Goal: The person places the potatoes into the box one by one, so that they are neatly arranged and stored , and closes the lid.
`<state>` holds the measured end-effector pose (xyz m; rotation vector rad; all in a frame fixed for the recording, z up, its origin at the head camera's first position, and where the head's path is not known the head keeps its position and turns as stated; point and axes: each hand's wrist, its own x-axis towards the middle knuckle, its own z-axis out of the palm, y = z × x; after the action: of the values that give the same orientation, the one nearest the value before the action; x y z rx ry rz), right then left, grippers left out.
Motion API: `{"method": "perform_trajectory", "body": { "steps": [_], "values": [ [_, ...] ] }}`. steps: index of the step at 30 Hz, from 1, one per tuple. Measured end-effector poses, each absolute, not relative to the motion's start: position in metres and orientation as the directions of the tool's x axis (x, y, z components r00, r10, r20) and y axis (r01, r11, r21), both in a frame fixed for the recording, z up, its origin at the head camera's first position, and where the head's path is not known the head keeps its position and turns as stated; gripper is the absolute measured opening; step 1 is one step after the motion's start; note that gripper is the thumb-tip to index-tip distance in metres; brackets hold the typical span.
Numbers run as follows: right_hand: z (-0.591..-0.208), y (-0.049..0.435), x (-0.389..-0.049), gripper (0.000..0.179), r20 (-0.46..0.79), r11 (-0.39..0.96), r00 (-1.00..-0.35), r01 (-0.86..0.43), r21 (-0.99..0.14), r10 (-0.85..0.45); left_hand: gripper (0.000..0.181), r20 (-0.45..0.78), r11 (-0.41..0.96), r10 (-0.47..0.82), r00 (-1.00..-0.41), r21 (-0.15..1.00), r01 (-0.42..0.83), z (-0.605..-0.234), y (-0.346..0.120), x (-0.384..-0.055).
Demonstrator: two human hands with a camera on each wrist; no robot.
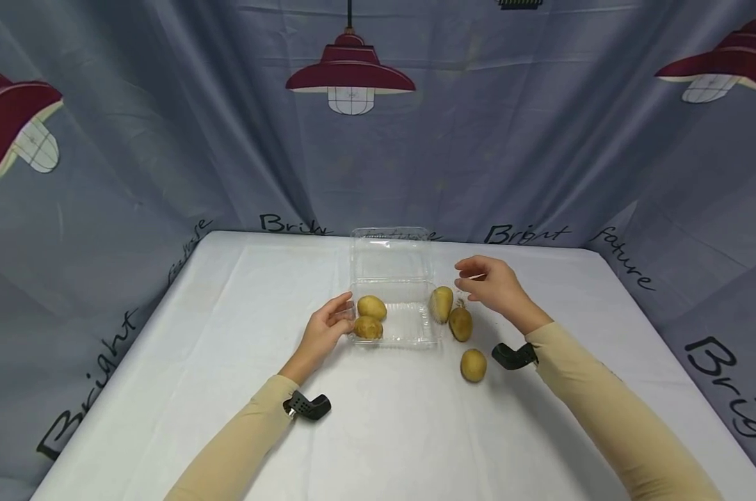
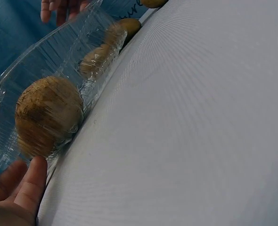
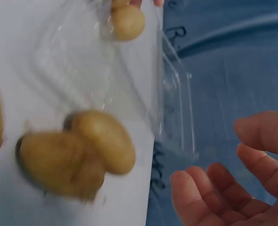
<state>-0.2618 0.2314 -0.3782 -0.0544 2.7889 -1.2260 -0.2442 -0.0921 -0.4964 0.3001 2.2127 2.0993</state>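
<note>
A clear plastic clamshell container (image 1: 409, 327) lies on the table with its lid (image 1: 391, 259) raised at the back. Two potatoes, one behind the other, sit at its left end: the rear potato (image 1: 372, 307) and the front potato (image 1: 368, 328). My left hand (image 1: 320, 334) touches that end of the container with fairly straight fingers. To the right of the container my right hand (image 1: 493, 285) hovers with loosely bent fingers and nothing in them. Nearest to it are a pale potato (image 1: 441, 305) against the container's right side and a darker potato (image 1: 461, 324) touching it.
Another potato (image 1: 473, 365) lies nearer to me, right of the container's front corner. A white cloth covers the table (image 1: 365, 431). Behind it hangs a blue-grey curtain (image 1: 465, 160) printed with red lamps and lettering.
</note>
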Motion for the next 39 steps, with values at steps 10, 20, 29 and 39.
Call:
{"method": "perform_trajectory", "body": {
  "steps": [10, 20, 29, 39],
  "values": [
    [-0.398, 0.267, -0.250, 0.047, -0.146, 0.673, -0.989, 0.090, -0.734, -0.027, 0.063, 0.063, 0.039, 0.189, -0.980, 0.997, 0.072, -0.497, -0.092, -0.245],
    [-0.428, 0.278, -0.248, 0.047, -0.188, 0.653, -0.982, 0.126, -0.747, -0.025, 0.064, 0.049, 0.035, 0.194, -0.980, 0.998, 0.057, -0.496, -0.092, -0.244],
    [-0.442, 0.276, -0.247, 0.047, -0.206, 0.649, -0.978, 0.146, -0.747, -0.016, 0.064, 0.057, 0.030, 0.194, -0.979, 0.997, 0.064, -0.497, -0.092, -0.245],
    [-0.447, 0.272, -0.243, 0.049, -0.213, 0.594, -0.976, 0.150, -0.790, -0.037, 0.064, 0.079, 0.027, 0.194, -0.978, 0.996, 0.086, -0.500, -0.092, -0.246]
  ]
}}
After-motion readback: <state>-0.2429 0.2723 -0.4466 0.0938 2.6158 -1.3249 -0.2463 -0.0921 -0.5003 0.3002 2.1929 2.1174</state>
